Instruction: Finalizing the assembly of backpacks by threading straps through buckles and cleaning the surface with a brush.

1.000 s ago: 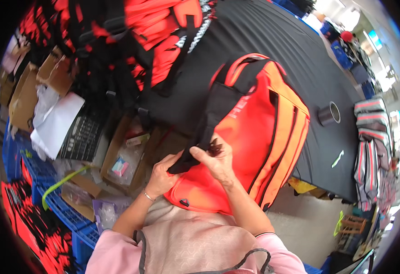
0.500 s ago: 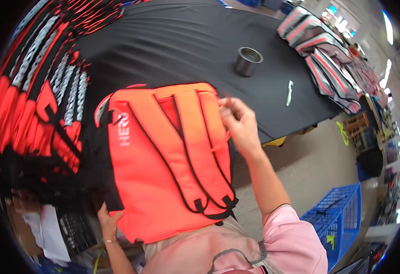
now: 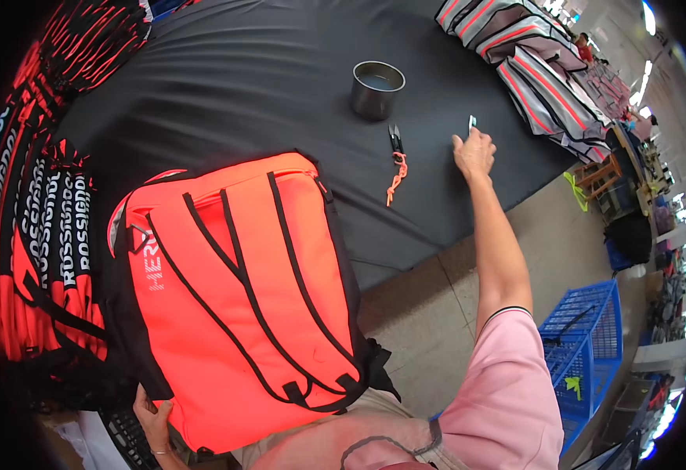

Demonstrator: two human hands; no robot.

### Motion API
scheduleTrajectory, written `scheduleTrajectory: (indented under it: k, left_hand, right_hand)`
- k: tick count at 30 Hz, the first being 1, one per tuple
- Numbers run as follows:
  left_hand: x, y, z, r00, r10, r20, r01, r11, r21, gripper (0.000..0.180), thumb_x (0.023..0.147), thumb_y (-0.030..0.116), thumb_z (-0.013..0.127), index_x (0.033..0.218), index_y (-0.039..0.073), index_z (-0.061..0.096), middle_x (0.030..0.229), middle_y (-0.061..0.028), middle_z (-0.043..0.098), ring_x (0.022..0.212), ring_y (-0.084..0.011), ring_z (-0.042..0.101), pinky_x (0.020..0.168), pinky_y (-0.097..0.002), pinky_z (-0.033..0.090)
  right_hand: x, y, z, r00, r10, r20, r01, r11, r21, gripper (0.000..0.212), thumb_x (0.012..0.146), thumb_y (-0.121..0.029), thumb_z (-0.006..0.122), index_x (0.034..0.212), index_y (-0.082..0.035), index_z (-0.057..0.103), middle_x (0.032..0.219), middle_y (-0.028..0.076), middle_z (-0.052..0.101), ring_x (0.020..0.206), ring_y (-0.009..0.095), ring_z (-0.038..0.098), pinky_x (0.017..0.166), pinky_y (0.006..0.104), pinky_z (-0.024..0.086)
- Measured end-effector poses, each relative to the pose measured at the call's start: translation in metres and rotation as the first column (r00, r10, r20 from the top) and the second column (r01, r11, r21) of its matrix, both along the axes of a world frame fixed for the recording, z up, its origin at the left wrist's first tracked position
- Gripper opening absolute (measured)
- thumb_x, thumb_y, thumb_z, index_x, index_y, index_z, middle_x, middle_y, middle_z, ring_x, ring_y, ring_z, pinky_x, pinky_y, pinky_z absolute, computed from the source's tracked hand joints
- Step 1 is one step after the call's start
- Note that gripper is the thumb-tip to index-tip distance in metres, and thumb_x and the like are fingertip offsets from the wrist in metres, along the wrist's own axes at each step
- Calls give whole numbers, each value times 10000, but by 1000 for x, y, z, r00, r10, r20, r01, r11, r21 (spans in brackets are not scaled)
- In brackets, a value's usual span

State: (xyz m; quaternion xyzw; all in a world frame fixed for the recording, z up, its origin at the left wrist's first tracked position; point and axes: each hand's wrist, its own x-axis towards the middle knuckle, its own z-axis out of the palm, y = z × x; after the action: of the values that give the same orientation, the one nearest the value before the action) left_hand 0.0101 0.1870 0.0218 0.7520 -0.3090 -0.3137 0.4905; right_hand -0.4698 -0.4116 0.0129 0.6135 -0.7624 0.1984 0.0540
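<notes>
A bright orange backpack (image 3: 241, 313) with black-edged shoulder straps leans against my lap and the table edge. At its lower left corner my left hand (image 3: 151, 423) is closed on the edge, thumb in front and the other fingers behind. My right hand (image 3: 477, 154) reaches out over the black-covered table (image 3: 280, 94), thumb and fingers apart, above a toothbrush (image 3: 472, 122). Only the white-and-green end of the brush shows past the fingers; the palm covers the remainder. Black thread snips (image 3: 395, 139) tied with an orange cord (image 3: 397, 178) lie between the hand and the backpack.
A dark metal cup (image 3: 377, 91) stands on the table beyond the snips. Striped grey bags (image 3: 550, 102) are piled at the right. Many black-and-red bags (image 3: 61, 227) crowd the left side. On the floor at right is a blue plastic basket (image 3: 586, 345).
My right hand has left the backpack's right side and moved right to the toothbrush. The snips with the cord now lie on the table. The view has shifted; my left hand still holds the backpack.
</notes>
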Motion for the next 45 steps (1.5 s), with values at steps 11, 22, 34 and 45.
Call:
scheduleTrajectory:
  k: [11,22,34,45]
  left_hand:
    - [-12,2,11,976,96,198,-129,978,162,808,737,177,789,1404,-109,432,1331,-180,573,1227,-237,553,1076,-348,395]
    - [-21,-1,12,972,94,217,-132,976,171,776,733,90,746,1407,-115,421,1340,-220,570,1205,-244,575,1046,-349,424]
    - [-57,-26,90,517,223,827,-247,963,-105,264,836,-77,568,1055,-2,696,939,-129,684,835,-233,641,795,-322,496]
    - [-105,-202,119,485,-49,873,531,810,-249,321,693,-121,659,958,45,731,826,-71,694,724,-243,653,706,-339,490]
  right_hand:
    - [-22,-29,32,963,194,189,-156,968,-196,251,952,-192,537,1149,-138,684,1090,195,663,1037,406,628,876,504,501]
    - [102,-37,130,767,580,-274,-552,814,178,171,830,-57,609,962,-50,718,970,193,717,907,382,700,759,451,564]
    - [99,-40,136,669,620,-410,-640,761,105,163,920,-111,504,987,-66,647,1007,194,670,962,383,663,777,495,540]
    - [42,-17,84,744,664,-79,-668,738,-95,207,952,-196,568,1048,-66,698,949,191,695,938,399,663,817,459,519]
